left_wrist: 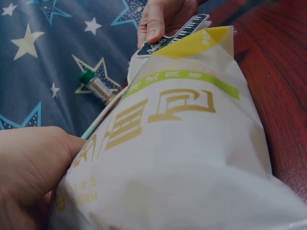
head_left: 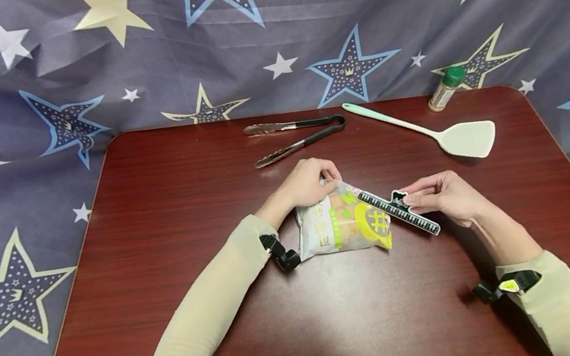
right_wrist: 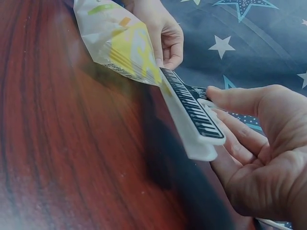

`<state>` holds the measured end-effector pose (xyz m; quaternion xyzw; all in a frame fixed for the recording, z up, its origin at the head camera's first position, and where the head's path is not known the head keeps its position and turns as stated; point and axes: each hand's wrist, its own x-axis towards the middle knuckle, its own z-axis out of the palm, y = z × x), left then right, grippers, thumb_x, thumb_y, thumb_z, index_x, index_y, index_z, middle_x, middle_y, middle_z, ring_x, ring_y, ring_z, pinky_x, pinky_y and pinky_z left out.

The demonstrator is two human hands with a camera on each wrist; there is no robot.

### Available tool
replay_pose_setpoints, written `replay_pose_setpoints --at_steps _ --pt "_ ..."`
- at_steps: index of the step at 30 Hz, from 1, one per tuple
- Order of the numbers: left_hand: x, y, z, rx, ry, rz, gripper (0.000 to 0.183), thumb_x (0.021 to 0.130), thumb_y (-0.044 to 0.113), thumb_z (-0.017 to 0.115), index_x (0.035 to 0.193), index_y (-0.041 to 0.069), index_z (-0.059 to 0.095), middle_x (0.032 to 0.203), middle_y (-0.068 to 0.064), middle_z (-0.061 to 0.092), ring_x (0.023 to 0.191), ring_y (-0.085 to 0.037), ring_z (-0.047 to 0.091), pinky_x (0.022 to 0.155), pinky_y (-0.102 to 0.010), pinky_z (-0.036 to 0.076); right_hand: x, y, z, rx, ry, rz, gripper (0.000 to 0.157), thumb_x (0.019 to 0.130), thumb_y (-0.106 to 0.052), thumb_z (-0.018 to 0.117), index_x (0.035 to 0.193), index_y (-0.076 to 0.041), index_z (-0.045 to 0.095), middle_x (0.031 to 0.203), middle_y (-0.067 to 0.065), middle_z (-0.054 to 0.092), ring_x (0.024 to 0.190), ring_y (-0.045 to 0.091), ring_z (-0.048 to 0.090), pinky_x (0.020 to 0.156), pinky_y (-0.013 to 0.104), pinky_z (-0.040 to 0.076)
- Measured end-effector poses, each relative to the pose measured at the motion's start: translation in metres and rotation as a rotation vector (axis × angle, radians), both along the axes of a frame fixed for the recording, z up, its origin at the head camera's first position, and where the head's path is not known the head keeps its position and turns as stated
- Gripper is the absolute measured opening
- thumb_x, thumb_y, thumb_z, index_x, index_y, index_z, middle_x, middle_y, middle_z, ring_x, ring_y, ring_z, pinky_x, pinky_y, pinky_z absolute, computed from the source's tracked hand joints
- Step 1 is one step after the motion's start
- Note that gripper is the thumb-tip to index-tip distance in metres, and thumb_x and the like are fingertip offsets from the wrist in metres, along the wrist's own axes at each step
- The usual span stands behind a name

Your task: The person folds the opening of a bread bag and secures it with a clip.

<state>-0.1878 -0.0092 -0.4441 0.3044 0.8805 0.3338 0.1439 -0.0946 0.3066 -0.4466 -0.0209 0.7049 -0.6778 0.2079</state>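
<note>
On the dark-red wood-grain table [head_left: 162, 238], the white, yellow-printed plastic snack bag [head_left: 344, 230] lies before the person, its upper edge pinched by the left hand [head_left: 310, 183], fingers curled. To the bag's right, the right hand [head_left: 449, 197] pinches the handle of a long white plastic clip with a piano-key print [head_left: 398, 212], which slants from the bag's upper-right edge out past it. The bag could slump if the left pinch loosens; the clip could catch only a corner, since much of it overhangs the bag; its plates could snap together early if the right thumb slips. The right wrist view shows those plates parted, which the head view does not; whether they straddle the film cannot be told. Only the head view shows the black-handled metal tongs [head_left: 310, 123] beyond the bag.
</note>
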Motion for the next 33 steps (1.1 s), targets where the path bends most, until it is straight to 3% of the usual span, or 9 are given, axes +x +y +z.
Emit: replay_pose_setpoints --at_steps 12,15,21,26,33 --pt "-0.001 -0.001 -0.003 0.008 0.005 -0.011 0.009 0.102 0.020 0.071 0.102 0.015 0.078 0.098 -0.002 0.077 0.093 -0.014 0.067 0.087 -0.026 0.051 0.001 -0.007 -0.002 0.035 -0.027 -0.028 0.022 0.096 0.005 0.072 0.101 -0.013 0.082 0.092 -0.006 0.082 0.084 0.003 0.075 0.076 0.025 0.064" --pt "-0.001 -0.002 -0.003 0.007 0.007 -0.011 0.009 0.102 0.021 0.071 0.102 0.016 0.079 0.098 -0.001 0.076 0.093 -0.014 0.067 0.087 -0.026 0.051 0.001 -0.009 -0.001 0.107 -0.019 -0.024 0.013 0.097 0.000 0.072 0.107 -0.003 0.080 0.090 -0.008 0.081 0.082 0.003 0.074 0.076 0.024 0.064" --pt "0.000 -0.002 -0.003 0.011 0.018 -0.014 0.009 0.102 0.020 0.072 0.102 0.015 0.079 0.098 -0.002 0.077 0.095 -0.015 0.068 0.089 -0.027 0.052 -0.002 -0.011 0.003 0.265 -0.018 0.031 0.030 0.103 -0.012 0.069 0.117 0.015 0.070 0.083 -0.013 0.078 0.077 0.005 0.073 0.075 0.024 0.063" --pt "-0.001 -0.001 -0.005 0.018 0.029 -0.017 0.009 0.102 0.020 0.071 0.102 0.015 0.079 0.098 -0.002 0.077 0.095 -0.015 0.068 0.089 -0.027 0.052 -0.002 -0.012 0.005 0.290 -0.020 0.037 0.024 0.103 -0.013 0.069 0.109 0.010 0.073 0.076 -0.012 0.076 0.075 0.006 0.073 0.075 0.024 0.063" --pt "0.000 -0.001 -0.005 0.024 0.029 -0.023 0.010 0.102 0.020 0.071 0.102 0.015 0.079 0.100 -0.002 0.077 0.096 -0.015 0.069 0.090 -0.028 0.053 -0.001 -0.016 0.005 0.236 -0.004 -0.004 0.011 0.101 -0.009 0.070 0.099 -0.002 0.078 0.075 -0.011 0.075 0.072 0.005 0.073 0.072 0.025 0.064"
